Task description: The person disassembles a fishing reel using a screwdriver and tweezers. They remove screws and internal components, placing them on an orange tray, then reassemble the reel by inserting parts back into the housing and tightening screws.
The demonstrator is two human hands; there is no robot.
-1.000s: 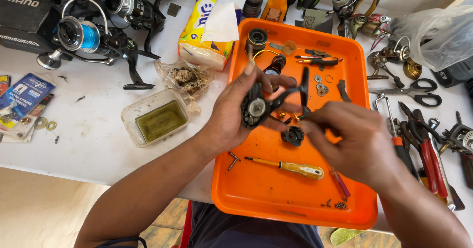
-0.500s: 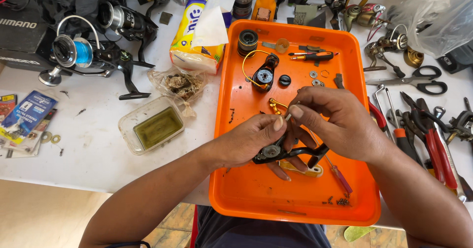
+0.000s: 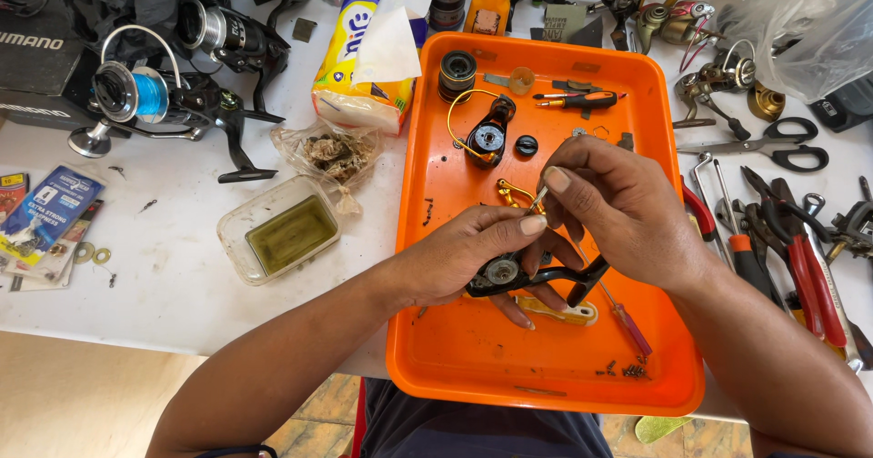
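My left hand [image 3: 473,258] grips a black fishing reel body [image 3: 502,272] with a dark handle arm, low over the orange tray [image 3: 436,349]. My right hand [image 3: 623,208] is just above it and pinches a thin small metal piece [image 3: 539,198] between thumb and forefinger, close to my left thumb. A gold part [image 3: 511,192] lies right behind the fingers. A yellow-handled screwdriver [image 3: 571,313] lies under my hands, with a red-handled one [image 3: 629,324] beside it. Farther back in the tray are a second black reel part with a gold wire [image 3: 487,136], a black spool [image 3: 456,71] and a black knob [image 3: 526,145].
Left of the tray are a clear tub of greenish liquid [image 3: 284,234], a bag of small parts [image 3: 332,153], a tissue pack [image 3: 359,67] and a spinning reel with blue line [image 3: 136,94]. Scissors [image 3: 787,144], red-handled pliers [image 3: 805,262] and more reels lie on the right.
My hands carried the reel body from mid-tray down toward the tray's near side. My right hand let go of a round black piece and now pinches a thin metal piece.
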